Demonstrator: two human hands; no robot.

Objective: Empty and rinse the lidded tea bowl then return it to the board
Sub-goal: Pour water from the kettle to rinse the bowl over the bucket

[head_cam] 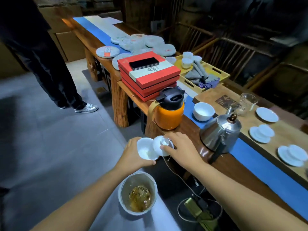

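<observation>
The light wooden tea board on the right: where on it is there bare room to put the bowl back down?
The tea board shows bare wood in its middle, between the steel kettle, the glass pitcher and the white saucers along its far edge. That edge is crowded with stacked dishes. Left of the board, the white bowl and orange flask leave little space.

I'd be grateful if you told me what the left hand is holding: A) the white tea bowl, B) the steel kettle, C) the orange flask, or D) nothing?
A: the left hand grips the white tea bowl, tilted, while the right hand holds its lid.
</observation>
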